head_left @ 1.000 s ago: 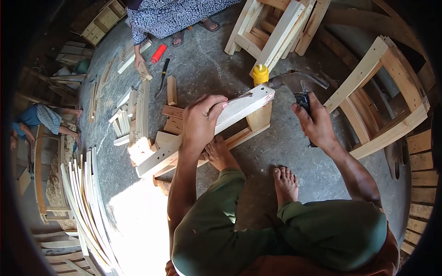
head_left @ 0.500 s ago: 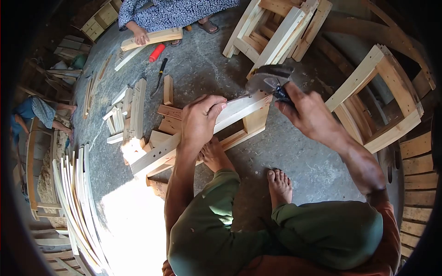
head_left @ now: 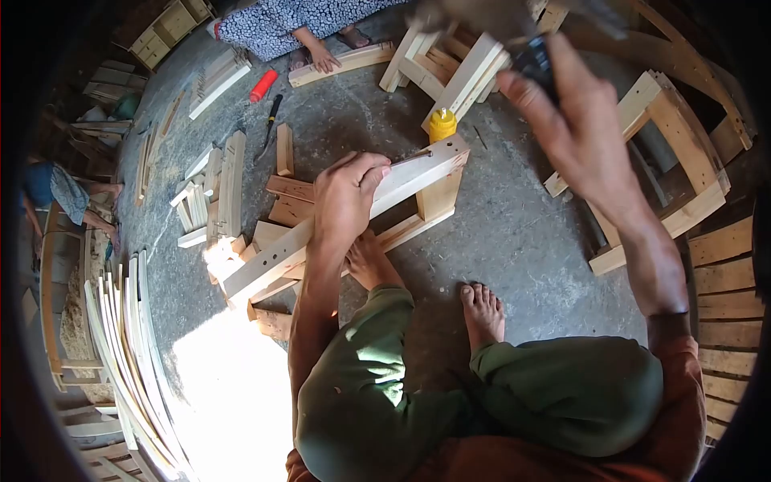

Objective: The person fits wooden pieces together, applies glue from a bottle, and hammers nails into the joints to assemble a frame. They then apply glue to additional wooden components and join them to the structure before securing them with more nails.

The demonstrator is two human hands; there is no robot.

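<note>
My left hand (head_left: pixel 347 193) rests on the top rail of a pale wooden frame (head_left: pixel 414 181). Thumb and fingers pinch a thin metal rod (head_left: pixel 412 158), like a nail or punch, whose small head lies near a hole at the rail's far end. Whether its tip is in the wood is hidden. Raised at upper right, my right hand (head_left: pixel 582 128) grips the dark handle of a hammer (head_left: pixel 536 68); the hammer's head is smeared by motion. My left foot (head_left: pixel 373 259) is against the frame. A yellow bottle (head_left: pixel 442 126) stands just beyond the rail.
Loose wood blocks (head_left: pixel 229 189) lie left of the frame, near a dark-handled tool (head_left: pixel 272 120) and a red bottle (head_left: pixel 263 85). Another wooden frame (head_left: pixel 687 140) stands at right. A co-worker's hand (head_left: pixel 323 58) touches a wood piece (head_left: pixel 353 64). Long strips (head_left: pixel 120 353) lie at left.
My right hand has lifted the hammer up and away from the rod's head. My left hand keeps its pinch. The co-worker's wood piece has shifted to the right, and the yellow bottle now shows.
</note>
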